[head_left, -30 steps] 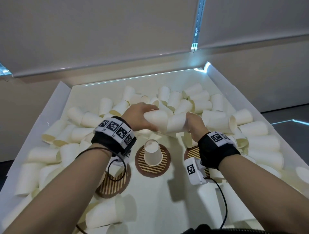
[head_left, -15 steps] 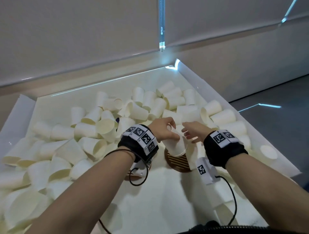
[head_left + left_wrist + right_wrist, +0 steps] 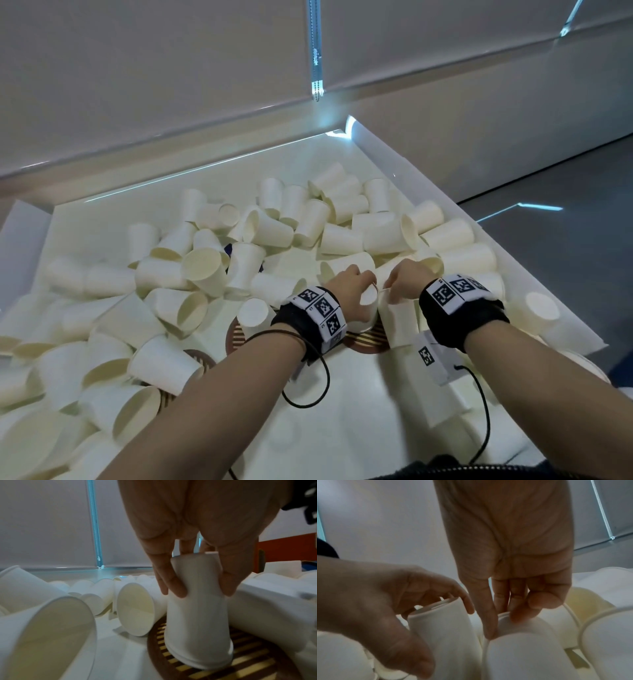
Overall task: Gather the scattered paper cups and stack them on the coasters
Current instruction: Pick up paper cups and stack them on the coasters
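My left hand [image 3: 356, 291] grips an upside-down white paper cup [image 3: 368, 303] from above, fingers curled round its sides. The cup [image 3: 197, 622] stands rim-down and slightly tilted on a brown slatted coaster [image 3: 248, 660], the right-hand coaster [image 3: 368, 342] in the head view. Just to its right, my right hand [image 3: 394, 287] pinches the edge of a second cup [image 3: 522, 653] between thumb and fingers [image 3: 489, 626]. That cup [image 3: 399, 318] leans against the first. Scattered cups [image 3: 274, 229] lie all around.
The white tray [image 3: 407, 171] is walled at the back and right. A middle coaster [image 3: 236, 337] carries one upturned cup [image 3: 255, 313]. Another coaster [image 3: 200, 358] to its left is partly buried under fallen cups. An open-mouthed cup [image 3: 135, 609] lies beside the gripped one.
Both hands came down and right from the pile. My left hand has lowered its cup onto the right coaster. My right hand, open half a second ago, now pinches a neighbouring cup.
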